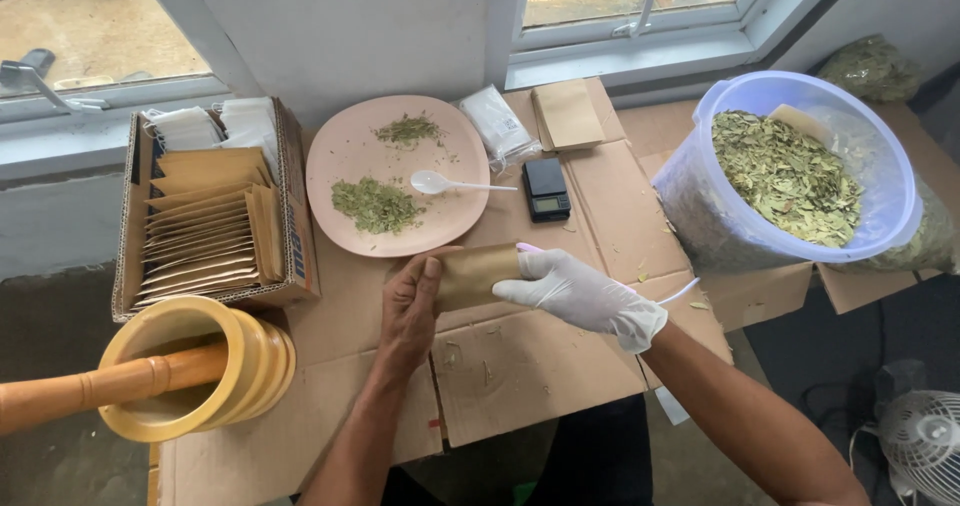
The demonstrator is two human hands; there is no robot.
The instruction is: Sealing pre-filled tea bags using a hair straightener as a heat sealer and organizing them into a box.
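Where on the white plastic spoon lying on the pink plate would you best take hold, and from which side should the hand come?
Grip the white spoon by its thin handle, coming from the right. The bowl lies inside the pink plate beside the crushed leaves, while the handle points right and juts past the rim above the cardboard, probably leaving room for fingertips to pinch it.

Brown paper pouch (pixel 478 274), held flat over cardboard

Small kraft-coloured pouch, plain, rectangular, lying roughly horizontal just above the cardboard-covered tabletop, near the front rim of the pink plate. Left end pinched under bare left hand (pixel 410 311), thumb on top; right end covered by white-gloved right hand (pixel 570 291). Only mid section visible; can't tell if open or sealed.
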